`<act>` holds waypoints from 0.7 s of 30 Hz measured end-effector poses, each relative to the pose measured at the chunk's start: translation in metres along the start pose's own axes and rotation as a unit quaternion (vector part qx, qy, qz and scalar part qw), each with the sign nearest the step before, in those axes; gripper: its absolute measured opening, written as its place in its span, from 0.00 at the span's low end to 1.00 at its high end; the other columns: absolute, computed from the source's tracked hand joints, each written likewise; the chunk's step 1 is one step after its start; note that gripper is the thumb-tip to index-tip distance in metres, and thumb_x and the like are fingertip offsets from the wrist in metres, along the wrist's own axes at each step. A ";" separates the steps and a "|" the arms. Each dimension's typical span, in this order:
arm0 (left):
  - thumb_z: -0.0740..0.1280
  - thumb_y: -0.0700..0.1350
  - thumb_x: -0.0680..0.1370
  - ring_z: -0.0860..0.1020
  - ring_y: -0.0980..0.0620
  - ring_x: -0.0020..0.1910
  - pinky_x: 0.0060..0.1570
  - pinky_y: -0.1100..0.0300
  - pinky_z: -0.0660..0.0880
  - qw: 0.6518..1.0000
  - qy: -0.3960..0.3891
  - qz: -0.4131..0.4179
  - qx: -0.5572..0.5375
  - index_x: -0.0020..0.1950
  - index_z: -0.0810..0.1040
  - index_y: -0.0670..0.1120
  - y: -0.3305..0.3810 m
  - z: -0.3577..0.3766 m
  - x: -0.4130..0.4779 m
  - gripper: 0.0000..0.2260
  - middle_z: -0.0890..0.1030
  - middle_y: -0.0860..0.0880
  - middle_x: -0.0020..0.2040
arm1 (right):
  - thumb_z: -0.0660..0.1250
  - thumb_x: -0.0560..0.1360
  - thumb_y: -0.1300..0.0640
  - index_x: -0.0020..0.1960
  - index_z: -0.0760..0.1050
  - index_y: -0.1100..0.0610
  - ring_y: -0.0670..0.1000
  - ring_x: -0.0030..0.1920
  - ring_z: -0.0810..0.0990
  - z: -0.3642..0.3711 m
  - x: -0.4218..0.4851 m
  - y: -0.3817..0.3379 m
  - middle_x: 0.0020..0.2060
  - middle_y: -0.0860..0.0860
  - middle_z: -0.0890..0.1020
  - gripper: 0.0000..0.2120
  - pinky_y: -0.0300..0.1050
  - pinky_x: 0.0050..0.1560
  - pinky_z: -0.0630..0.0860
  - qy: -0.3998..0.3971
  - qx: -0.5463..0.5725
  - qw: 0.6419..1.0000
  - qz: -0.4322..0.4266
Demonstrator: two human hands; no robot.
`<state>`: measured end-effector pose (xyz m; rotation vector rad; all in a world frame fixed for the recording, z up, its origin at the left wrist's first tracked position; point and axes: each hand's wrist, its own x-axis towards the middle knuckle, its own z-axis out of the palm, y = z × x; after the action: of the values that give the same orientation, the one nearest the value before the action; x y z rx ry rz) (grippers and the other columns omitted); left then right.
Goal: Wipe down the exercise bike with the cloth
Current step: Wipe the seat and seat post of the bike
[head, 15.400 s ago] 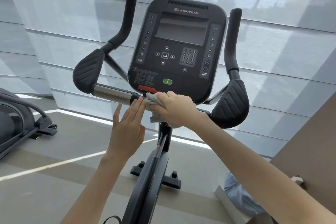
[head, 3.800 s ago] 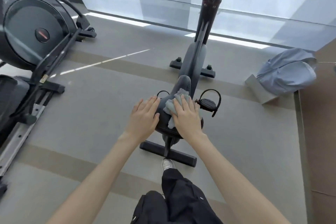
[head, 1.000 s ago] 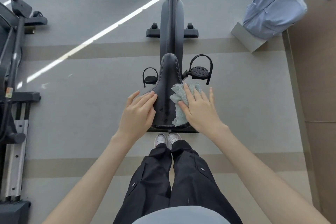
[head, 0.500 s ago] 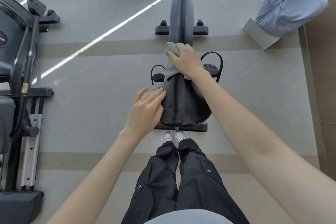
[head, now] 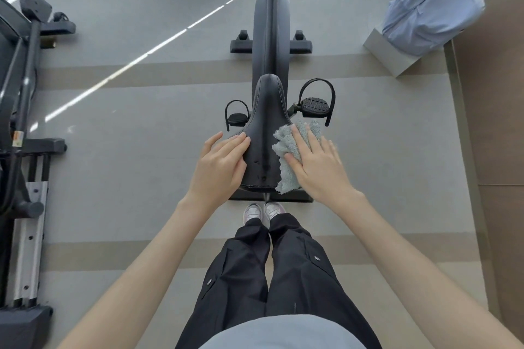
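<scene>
Two shoes [head: 263, 211] stand behind the exercise bike [head: 270, 37]; pedals [head: 313, 105] flank its saddle [head: 265, 127]; a blue backpack [head: 433, 8] lies beyond, right. The left hand [head: 219, 167] rests flat on the saddle's left edge; the right hand [head: 317, 164], fingers straight, presses the cloth [head: 283, 140] on its right edge.

The floor [head: 127, 164] is grey carpet w/ two beige bands [head: 141, 76] across it; at far right it is brown. The exercise bike [head: 270, 37] stands in the middle on front & rear foot bars. Another machine [head: 25, 93] stands at left. At right lies a grey block [head: 394, 59], a blue backpack [head: 433, 11] on top. Two light shoes [head: 263, 211] stand just behind the rear bar.
</scene>
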<state>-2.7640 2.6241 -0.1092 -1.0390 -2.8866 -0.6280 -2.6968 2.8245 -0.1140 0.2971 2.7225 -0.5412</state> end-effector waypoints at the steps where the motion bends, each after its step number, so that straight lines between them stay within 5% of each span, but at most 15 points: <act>1: 0.62 0.33 0.74 0.80 0.45 0.56 0.65 0.47 0.65 1.000 0.003 0.003 -0.001 0.57 0.80 0.36 -0.001 0.000 0.000 0.14 0.81 0.42 0.57 | 0.47 0.80 0.41 0.77 0.44 0.48 0.59 0.75 0.52 0.000 0.003 -0.002 0.77 0.53 0.51 0.28 0.57 0.74 0.48 -0.003 0.001 1.000 -0.001; 10: 0.57 0.37 0.76 0.80 0.46 0.57 0.66 0.48 0.64 1.000 0.007 0.023 -0.001 0.58 0.80 0.37 -0.007 0.002 0.001 0.16 0.81 0.42 0.58 | 0.48 0.81 0.44 0.76 0.45 0.59 0.63 0.75 0.45 -0.011 0.110 -0.047 0.75 0.65 0.48 0.30 0.55 0.73 0.49 0.058 -0.059 0.995 -0.048; 15: 0.57 0.37 0.76 0.80 0.46 0.56 0.66 0.48 0.64 1.000 -0.007 0.024 0.001 0.58 0.80 0.37 -0.006 -0.001 0.002 0.16 0.81 0.42 0.58 | 0.52 0.81 0.45 0.75 0.57 0.56 0.62 0.71 0.60 -0.028 0.153 -0.050 0.73 0.59 0.60 0.26 0.54 0.68 0.60 0.042 0.112 0.993 0.009; 21: 0.57 0.38 0.77 0.80 0.46 0.56 0.67 0.46 0.63 0.999 -0.030 0.017 0.010 0.58 0.79 0.36 -0.002 -0.006 0.003 0.16 0.81 0.42 0.58 | 0.49 0.80 0.41 0.76 0.46 0.58 0.65 0.59 0.74 -0.017 0.102 -0.045 0.65 0.63 0.71 0.32 0.56 0.57 0.69 0.070 0.123 0.987 0.076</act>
<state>-2.7682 2.6218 -0.1042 -1.1203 -2.9118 -0.5747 -2.8075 2.8046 -0.1226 0.6225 2.7346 -0.8425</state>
